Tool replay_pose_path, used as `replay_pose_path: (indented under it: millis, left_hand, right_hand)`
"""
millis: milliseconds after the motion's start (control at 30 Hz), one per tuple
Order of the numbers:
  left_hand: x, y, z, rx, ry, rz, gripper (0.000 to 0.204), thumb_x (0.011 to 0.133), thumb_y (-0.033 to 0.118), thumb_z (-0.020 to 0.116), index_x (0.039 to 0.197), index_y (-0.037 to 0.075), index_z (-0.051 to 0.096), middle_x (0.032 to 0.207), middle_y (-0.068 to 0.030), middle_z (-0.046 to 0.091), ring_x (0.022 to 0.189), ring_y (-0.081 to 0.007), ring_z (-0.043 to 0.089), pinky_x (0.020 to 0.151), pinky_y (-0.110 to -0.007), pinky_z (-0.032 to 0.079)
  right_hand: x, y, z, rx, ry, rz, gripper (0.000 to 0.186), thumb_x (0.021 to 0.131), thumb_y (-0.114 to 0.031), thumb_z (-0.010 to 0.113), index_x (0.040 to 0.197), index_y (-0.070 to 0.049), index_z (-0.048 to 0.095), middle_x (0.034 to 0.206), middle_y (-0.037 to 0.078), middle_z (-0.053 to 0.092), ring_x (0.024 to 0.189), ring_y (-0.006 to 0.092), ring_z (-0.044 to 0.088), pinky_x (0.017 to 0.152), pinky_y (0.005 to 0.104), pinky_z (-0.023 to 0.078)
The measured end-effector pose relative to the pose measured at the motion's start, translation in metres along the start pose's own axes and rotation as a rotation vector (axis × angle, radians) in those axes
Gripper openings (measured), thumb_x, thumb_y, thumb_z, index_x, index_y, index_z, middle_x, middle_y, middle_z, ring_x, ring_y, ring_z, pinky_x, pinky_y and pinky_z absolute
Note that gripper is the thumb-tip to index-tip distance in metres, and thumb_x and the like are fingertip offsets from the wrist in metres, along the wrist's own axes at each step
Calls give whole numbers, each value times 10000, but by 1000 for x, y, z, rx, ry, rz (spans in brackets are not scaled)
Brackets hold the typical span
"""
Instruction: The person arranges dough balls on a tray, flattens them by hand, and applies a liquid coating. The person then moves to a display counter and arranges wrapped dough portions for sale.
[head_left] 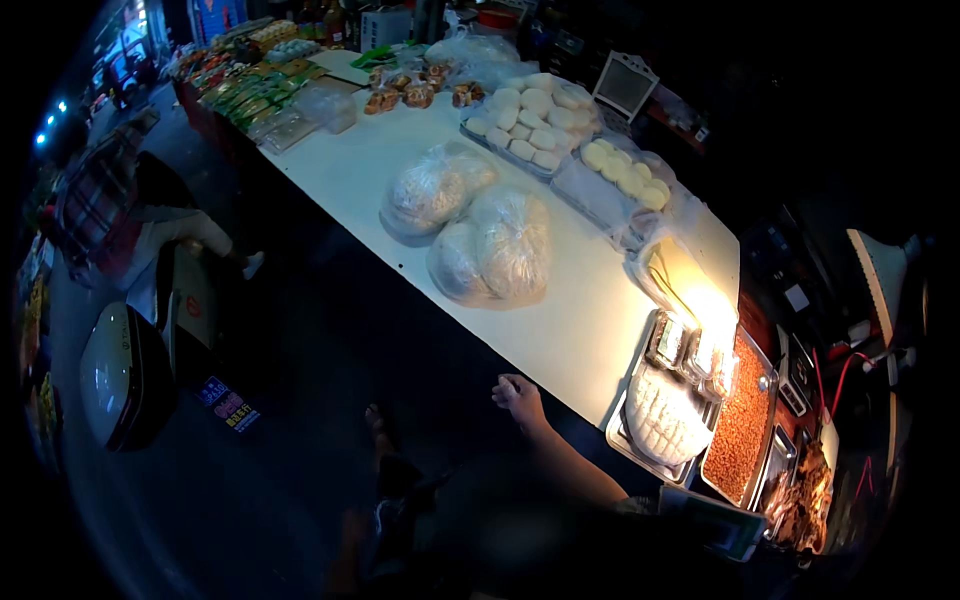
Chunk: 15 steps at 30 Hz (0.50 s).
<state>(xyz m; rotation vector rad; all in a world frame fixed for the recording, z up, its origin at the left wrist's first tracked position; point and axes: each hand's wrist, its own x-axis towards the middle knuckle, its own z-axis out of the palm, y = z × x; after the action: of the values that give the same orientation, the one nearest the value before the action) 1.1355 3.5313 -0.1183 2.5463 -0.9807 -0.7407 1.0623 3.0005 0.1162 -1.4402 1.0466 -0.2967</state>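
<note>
My right hand (517, 398) is just off the near edge of a white tabletop (352, 175), its fingers curled closed. Whether anything small is inside them is hidden. On the table beyond it sit bulging clear plastic bags (492, 250), knotted or bunched, with pale contents. To the hand's right a metal tray holds a pale, scored, rounded slab (665, 420) and several clear-lidded packs (680, 345). Low in the picture a dim skin-toned shape (350, 535) may be my left hand or arm; its fingers cannot be made out.
Trays of round white buns (535, 115) and yellowish buns (625, 175) line the far side. A tray of reddish-brown nuts or beans (738, 430) lies at right under a bright lamp. Packaged goods (265, 90) fill the far left end. A person on a scooter (125, 365) is at left.
</note>
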Motion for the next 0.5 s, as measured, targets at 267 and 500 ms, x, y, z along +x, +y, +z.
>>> replay_pose_path:
  millis: [267, 500]
  left_hand:
    - [292, 51, -305, -103, -74, -113, 422, 987, 277, 577, 1275, -29, 616, 1174, -285, 662, 1106, -406, 652, 929, -439, 525]
    - [427, 149, -435, -406, 8, 224, 322, 1008, 178, 582, 1266, -9, 629, 1191, -202, 688, 1110, -306, 678, 903, -387, 540]
  right_hand:
    - [97, -144, 45, 134, 494, -147, 340, 1019, -286, 590, 1130, 32, 633, 934, 122, 703, 762, 170, 682, 697, 300, 575]
    - [188, -208, 32, -466, 717, -286, 256, 909, -195, 701, 1042, 19, 655, 802, 158, 698, 695, 271, 696, 638, 384, 547]
